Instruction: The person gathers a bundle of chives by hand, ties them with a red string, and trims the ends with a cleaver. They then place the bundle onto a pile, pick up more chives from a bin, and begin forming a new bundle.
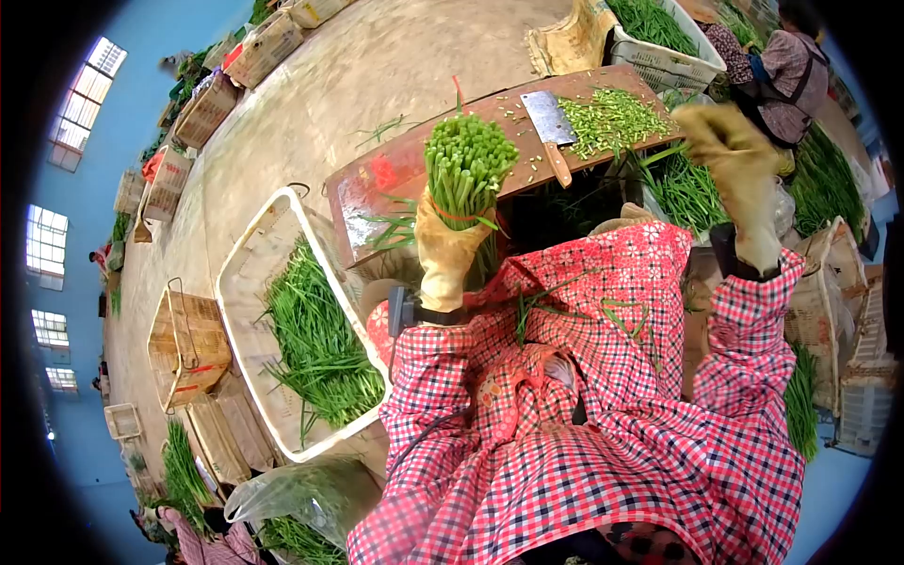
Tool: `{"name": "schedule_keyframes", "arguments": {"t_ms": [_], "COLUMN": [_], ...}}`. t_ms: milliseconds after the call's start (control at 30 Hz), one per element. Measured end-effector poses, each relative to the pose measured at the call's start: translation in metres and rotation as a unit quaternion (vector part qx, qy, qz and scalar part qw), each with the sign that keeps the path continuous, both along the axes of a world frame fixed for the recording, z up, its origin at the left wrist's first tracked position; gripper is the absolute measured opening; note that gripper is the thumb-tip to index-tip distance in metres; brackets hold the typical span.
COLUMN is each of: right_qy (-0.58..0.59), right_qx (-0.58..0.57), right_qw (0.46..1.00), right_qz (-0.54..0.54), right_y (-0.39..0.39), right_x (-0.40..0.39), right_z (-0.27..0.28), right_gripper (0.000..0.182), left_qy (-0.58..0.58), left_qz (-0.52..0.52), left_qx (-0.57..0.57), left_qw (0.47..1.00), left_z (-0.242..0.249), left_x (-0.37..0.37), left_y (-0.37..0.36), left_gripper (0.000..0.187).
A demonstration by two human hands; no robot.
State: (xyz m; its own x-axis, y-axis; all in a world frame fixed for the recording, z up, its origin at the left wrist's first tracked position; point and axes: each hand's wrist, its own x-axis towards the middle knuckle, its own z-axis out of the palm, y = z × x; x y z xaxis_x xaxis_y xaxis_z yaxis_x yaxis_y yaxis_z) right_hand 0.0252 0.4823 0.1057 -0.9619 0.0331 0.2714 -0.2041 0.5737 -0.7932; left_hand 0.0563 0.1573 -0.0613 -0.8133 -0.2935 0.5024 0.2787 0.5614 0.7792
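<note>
My left hand (444, 250), in a tan work glove, is closed around a bunch of garlic chives (469, 162). The bunch stands upright, its cut stalk ends facing up, with a red band round it at the glove. My right hand (730, 151), gloved too, is raised at the right over loose chives (686, 193). Motion smears its fingers. On the wooden board (414, 179) lies a cleaver (549, 132) with a wooden handle, beside a heap of chopped stalk ends (612, 122).
A white crate (320, 226) of chives stands on the floor at my left, with an empty-looking yellowed crate (188, 348) beyond. Another crate (659, 66) of greens is past the board. A co-worker (791, 75) sits at upper right. Chive scraps lie on my red apron (603, 282).
</note>
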Motion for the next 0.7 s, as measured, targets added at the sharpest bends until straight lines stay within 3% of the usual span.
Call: {"name": "schedule_keyframes", "arguments": {"t_ms": [33, 67, 100, 133, 167, 200, 300, 333, 433, 467, 500, 567, 633, 700], "right_qy": [-0.039, 0.031, 0.098, 0.175, 0.122, 0.061, 0.158, 0.166, 0.076, -0.073, -0.217, -0.254, -0.193, -0.059], "right_qx": [0.043, 0.295, 0.526, 0.42, 0.241, 0.051, -0.07, -0.161, -0.211, -0.023, 0.17, 0.25, 0.34, 0.363], "right_qw": [0.996, 0.952, 0.842, 0.881, 0.947, 0.975, 0.942, 0.913, 0.849, 0.912, 0.913, 0.899, 0.909, 0.927], "right_qz": [0.067, 0.074, 0.073, 0.129, 0.174, 0.209, 0.289, 0.337, 0.478, 0.403, 0.301, 0.254, 0.146, 0.075], "right_y": [0.011, 0.012, 0.012, 0.01, -0.007, -0.031, -0.087, -0.103, -0.116, -0.11, -0.102, -0.072, -0.027, 0.006], "right_x": [-0.015, -0.01, -0.007, -0.013, -0.012, -0.007, -0.037, -0.049, -0.085, -0.075, -0.068, -0.071, -0.071, -0.063], "right_z": [-0.019, -0.036, -0.047, -0.056, -0.041, -0.024, 0.0, -0.001, -0.063, -0.055, -0.041, -0.084, -0.119, -0.131], "right_gripper": [0.03, 0.034, 0.037, 0.041, 0.04, 0.039, 0.038, 0.039, 0.045, 0.043, 0.043, 0.037, 0.034, 0.028], "left_qy": [0.012, 0.008, -0.002, -0.013, -0.028, -0.046, -0.08, -0.073, -0.062, -0.066, -0.069, -0.063, -0.041, -0.033], "left_qz": [-0.021, -0.024, -0.053, -0.08, -0.108, -0.09, -0.172, -0.197, -0.248, -0.253, -0.257, -0.238, -0.239, -0.229], "left_qx": [-0.004, -0.016, 0.005, 0.027, 0.049, -0.024, 0.041, 0.064, 0.095, 0.081, 0.069, 0.106, 0.142, 0.125], "left_qw": [1.0, 1.0, 0.999, 0.996, 0.993, 0.995, 0.981, 0.976, 0.962, 0.962, 0.962, 0.963, 0.96, 0.965], "left_z": [0.003, 0.005, 0.014, 0.025, 0.029, 0.019, 0.038, 0.045, 0.064, 0.064, 0.071, 0.068, 0.059, 0.056], "left_x": [-0.003, 0.001, 0.002, 0.004, 0.006, 0.004, 0.006, 0.007, 0.017, 0.019, 0.017, 0.022, 0.02, 0.015], "left_y": [-0.005, -0.004, -0.002, 0.0, 0.001, -0.002, 0.003, 0.008, 0.014, 0.011, 0.005, 0.006, 0.008, 0.01], "left_gripper": [0.069, 0.064, 0.062, 0.06, 0.058, 0.066, 0.066, 0.065, 0.063, 0.063, 0.063, 0.058, 0.053, 0.051]}}
